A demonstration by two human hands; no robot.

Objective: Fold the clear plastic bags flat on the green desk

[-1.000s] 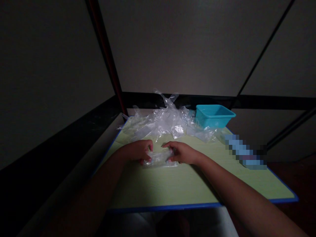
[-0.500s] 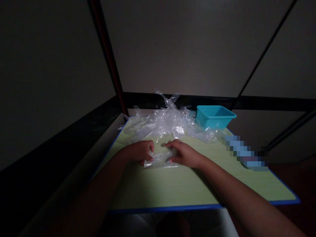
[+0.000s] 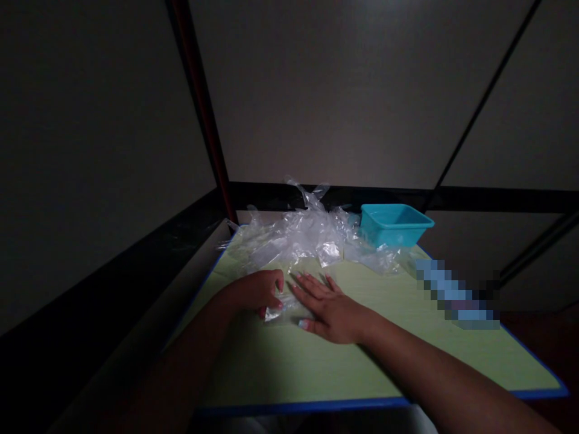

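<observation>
At the left, the left hand [image 3: 259, 293] pinches the near-left end of a folded clear plastic sheet [image 3: 274, 314] between thumb and fingers. The sheet lies low over the green tabletop [image 3: 271, 367], between the hands; a loose pinch could let its slick layers slide out of line. Beyond it spreads a heap of crumpled clear plastic [image 3: 307, 232] with glove-like fingers sticking up — near enough that a forward sweep might snag it. The right hand [image 3: 328, 310] is spread flat, grasping nothing, over the sheet's right side; whether its palm presses down I cannot tell. Uneven pressure there could crease the film. Farther right, the turquoise tub [image 3: 393, 235] stands against the heap's edge — tugged film could nudge it.
</observation>
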